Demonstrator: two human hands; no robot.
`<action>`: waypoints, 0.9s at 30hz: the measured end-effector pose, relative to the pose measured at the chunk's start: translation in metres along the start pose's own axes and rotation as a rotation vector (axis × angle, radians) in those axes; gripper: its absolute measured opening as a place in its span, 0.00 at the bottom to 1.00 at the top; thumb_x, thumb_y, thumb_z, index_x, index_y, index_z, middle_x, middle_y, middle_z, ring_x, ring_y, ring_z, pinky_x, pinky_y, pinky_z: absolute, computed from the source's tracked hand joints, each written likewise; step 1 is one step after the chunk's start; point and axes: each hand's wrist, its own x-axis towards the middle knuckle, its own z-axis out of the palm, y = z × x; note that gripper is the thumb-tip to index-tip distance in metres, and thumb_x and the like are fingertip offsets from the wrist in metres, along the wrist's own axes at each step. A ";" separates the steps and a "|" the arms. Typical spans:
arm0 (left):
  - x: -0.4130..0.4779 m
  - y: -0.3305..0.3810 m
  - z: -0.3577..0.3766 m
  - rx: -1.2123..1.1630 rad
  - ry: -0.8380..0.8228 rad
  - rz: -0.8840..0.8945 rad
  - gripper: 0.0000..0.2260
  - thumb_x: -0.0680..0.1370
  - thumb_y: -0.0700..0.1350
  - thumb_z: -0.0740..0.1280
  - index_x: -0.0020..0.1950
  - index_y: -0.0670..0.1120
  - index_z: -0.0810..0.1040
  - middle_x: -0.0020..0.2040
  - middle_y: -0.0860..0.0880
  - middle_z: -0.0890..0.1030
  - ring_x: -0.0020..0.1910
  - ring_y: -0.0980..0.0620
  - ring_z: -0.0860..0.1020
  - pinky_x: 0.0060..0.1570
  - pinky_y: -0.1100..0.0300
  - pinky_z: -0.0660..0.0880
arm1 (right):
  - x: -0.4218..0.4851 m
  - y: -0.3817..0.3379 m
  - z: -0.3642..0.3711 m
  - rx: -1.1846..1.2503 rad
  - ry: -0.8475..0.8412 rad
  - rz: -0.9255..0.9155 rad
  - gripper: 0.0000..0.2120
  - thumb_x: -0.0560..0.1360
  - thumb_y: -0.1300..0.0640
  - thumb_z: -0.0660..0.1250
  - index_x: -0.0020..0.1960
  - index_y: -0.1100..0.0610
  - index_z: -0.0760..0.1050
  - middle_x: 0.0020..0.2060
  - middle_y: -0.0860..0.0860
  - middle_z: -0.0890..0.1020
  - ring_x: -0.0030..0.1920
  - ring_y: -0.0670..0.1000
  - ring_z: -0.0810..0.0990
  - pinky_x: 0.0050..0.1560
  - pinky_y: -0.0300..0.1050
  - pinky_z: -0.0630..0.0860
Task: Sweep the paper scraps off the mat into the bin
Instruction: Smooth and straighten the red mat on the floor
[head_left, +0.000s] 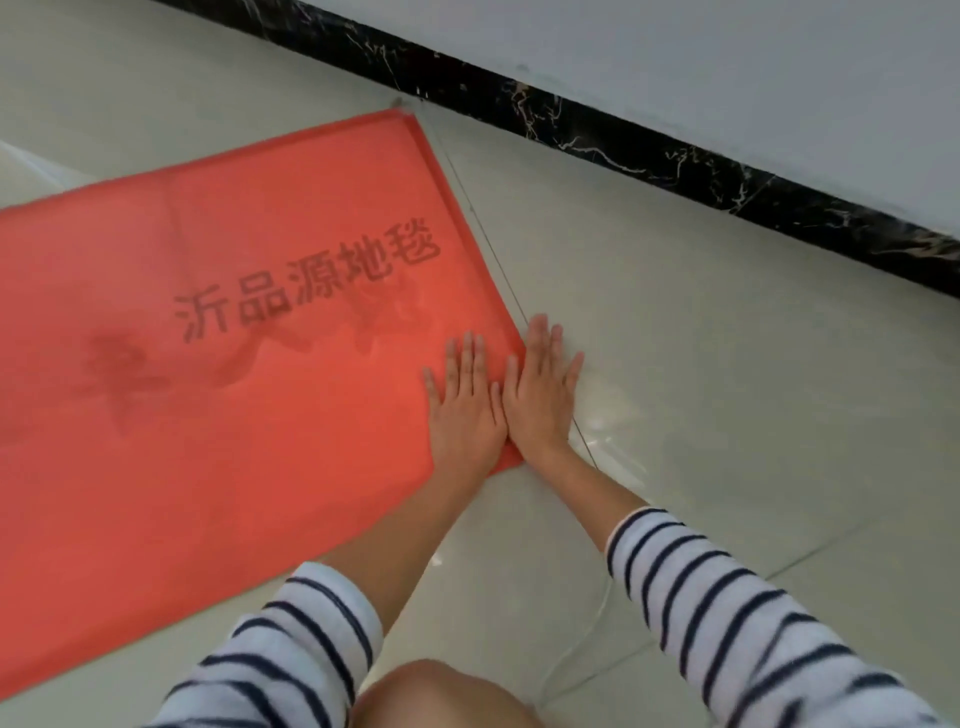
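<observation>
A red mat (208, 415) with dark printed characters lies on the pale tiled floor. My left hand (465, 400) presses flat on the mat near its right edge, fingers straight. My right hand (540, 384) lies flat beside it, fingers spread, across the mat's edge and the floor. The two hands touch side by side. No paper scraps and no bin are in view.
A black marble skirting (649, 150) runs along the white wall at the back right. Pale floor tiles (727, 364) stretch to the right of the mat. A thin white cord (587, 629) lies on the floor near my knee (441, 696).
</observation>
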 end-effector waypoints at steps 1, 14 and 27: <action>0.001 -0.001 0.005 0.024 0.012 -0.018 0.26 0.82 0.48 0.51 0.79 0.43 0.53 0.79 0.46 0.56 0.79 0.48 0.52 0.75 0.41 0.48 | 0.001 0.003 0.007 -0.026 -0.020 -0.012 0.28 0.82 0.49 0.41 0.80 0.56 0.44 0.79 0.52 0.51 0.79 0.53 0.46 0.76 0.60 0.39; 0.015 -0.014 0.005 0.072 -0.001 0.091 0.26 0.81 0.48 0.48 0.79 0.43 0.55 0.79 0.46 0.55 0.79 0.49 0.51 0.75 0.46 0.49 | 0.014 0.011 0.017 -0.265 -0.068 -0.228 0.28 0.82 0.49 0.42 0.79 0.57 0.43 0.79 0.52 0.48 0.79 0.53 0.44 0.76 0.62 0.44; 0.015 -0.012 0.006 0.133 -0.055 0.039 0.26 0.82 0.49 0.48 0.79 0.41 0.53 0.80 0.44 0.53 0.79 0.47 0.49 0.74 0.40 0.48 | 0.015 0.008 0.011 -0.230 -0.159 -0.238 0.29 0.80 0.49 0.41 0.79 0.56 0.41 0.79 0.51 0.47 0.79 0.54 0.44 0.75 0.64 0.47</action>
